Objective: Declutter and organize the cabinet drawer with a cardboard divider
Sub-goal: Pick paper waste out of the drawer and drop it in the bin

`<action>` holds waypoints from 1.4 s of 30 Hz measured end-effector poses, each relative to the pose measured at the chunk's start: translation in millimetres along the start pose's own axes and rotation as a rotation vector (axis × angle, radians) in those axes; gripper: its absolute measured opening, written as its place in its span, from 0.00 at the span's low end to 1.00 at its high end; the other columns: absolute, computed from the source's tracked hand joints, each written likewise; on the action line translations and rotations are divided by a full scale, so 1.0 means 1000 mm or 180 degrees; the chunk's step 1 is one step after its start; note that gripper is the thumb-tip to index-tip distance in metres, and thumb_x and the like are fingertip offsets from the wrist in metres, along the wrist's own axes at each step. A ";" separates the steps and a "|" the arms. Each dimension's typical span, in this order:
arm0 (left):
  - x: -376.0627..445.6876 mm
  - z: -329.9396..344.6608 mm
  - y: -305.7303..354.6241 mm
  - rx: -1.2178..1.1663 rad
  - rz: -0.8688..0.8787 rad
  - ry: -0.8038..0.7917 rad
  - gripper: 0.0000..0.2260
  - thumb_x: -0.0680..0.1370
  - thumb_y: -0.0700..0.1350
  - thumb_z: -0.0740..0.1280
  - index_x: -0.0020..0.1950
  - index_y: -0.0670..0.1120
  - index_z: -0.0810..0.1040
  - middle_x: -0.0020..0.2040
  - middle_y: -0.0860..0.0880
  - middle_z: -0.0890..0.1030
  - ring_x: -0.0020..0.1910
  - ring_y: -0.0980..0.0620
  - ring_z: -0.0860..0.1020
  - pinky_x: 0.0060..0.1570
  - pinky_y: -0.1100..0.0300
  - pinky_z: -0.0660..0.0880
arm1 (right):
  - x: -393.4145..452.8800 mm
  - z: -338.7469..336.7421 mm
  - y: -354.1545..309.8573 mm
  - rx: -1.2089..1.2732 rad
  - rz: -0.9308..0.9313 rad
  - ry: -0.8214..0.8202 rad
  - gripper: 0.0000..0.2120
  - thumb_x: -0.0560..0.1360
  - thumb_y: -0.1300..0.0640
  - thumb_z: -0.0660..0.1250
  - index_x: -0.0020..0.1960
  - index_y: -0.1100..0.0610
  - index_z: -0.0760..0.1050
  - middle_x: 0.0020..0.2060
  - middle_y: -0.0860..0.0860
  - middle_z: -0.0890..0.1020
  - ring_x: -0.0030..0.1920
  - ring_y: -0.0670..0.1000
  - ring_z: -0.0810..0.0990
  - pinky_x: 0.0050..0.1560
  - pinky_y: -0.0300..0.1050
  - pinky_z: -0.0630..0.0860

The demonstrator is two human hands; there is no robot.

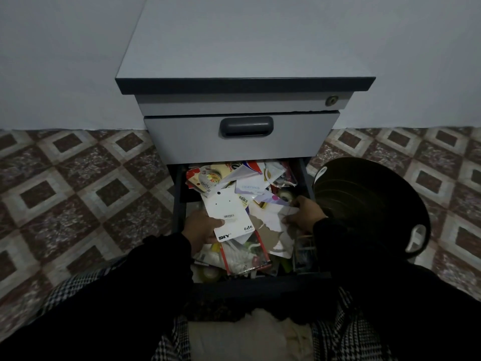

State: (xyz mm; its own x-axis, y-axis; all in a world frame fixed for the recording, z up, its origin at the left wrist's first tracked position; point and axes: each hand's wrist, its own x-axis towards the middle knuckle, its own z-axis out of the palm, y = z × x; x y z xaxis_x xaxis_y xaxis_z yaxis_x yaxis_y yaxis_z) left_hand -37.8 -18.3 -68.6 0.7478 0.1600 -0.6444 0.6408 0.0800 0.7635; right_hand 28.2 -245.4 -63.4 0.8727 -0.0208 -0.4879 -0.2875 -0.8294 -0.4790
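Reaching into the open drawer [179, 201] at six o'clock of the cabinet [242, 61], the left hand [201, 230] grips a white card [229, 214]; the right hand [304, 213] pinches torn paper [270, 218] at three o'clock.

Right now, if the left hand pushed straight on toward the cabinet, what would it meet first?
Likely the heap of packets beyond the white DIY card that the left hand grips; depth is unclear.
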 end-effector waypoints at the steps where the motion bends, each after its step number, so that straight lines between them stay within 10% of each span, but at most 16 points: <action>1: -0.001 0.000 0.000 0.0004 -0.0010 0.0013 0.10 0.76 0.33 0.65 0.57 0.40 0.73 0.58 0.37 0.78 0.37 0.50 0.77 0.23 0.64 0.75 | 0.000 0.000 0.000 0.0006 -0.0011 0.0019 0.18 0.70 0.60 0.72 0.56 0.60 0.70 0.54 0.61 0.79 0.54 0.60 0.79 0.53 0.51 0.77; 25: 0.003 -0.004 -0.002 0.0197 -0.0058 0.0032 0.09 0.76 0.34 0.67 0.54 0.41 0.72 0.49 0.42 0.78 0.36 0.50 0.77 0.23 0.65 0.76 | -0.007 -0.006 -0.004 0.0101 0.0048 0.0115 0.24 0.69 0.60 0.74 0.62 0.62 0.72 0.57 0.60 0.78 0.56 0.60 0.78 0.56 0.51 0.76; 33: -0.005 -0.006 -0.001 0.0140 -0.0119 0.0035 0.04 0.76 0.35 0.66 0.45 0.42 0.73 0.48 0.42 0.77 0.35 0.51 0.77 0.21 0.67 0.74 | -0.019 -0.017 -0.004 0.0641 0.0354 0.0034 0.17 0.70 0.63 0.72 0.58 0.63 0.74 0.40 0.57 0.79 0.32 0.52 0.76 0.28 0.42 0.74; 42: -0.040 -0.008 0.010 0.0004 -0.0014 -0.0174 0.09 0.78 0.33 0.62 0.56 0.42 0.70 0.52 0.42 0.76 0.40 0.49 0.76 0.35 0.55 0.73 | -0.049 -0.038 -0.008 0.0807 0.0218 0.0102 0.13 0.74 0.64 0.68 0.56 0.66 0.73 0.44 0.60 0.81 0.39 0.55 0.79 0.39 0.44 0.79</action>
State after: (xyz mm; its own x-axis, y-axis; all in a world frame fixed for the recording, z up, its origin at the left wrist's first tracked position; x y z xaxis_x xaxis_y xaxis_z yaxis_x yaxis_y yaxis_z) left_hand -63.0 -16.5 -35.0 0.7534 0.1056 -0.6491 0.6443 0.0792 0.7607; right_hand 3.2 -259.1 -7.8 0.8586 -0.0932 -0.5041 -0.4327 -0.6590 -0.6152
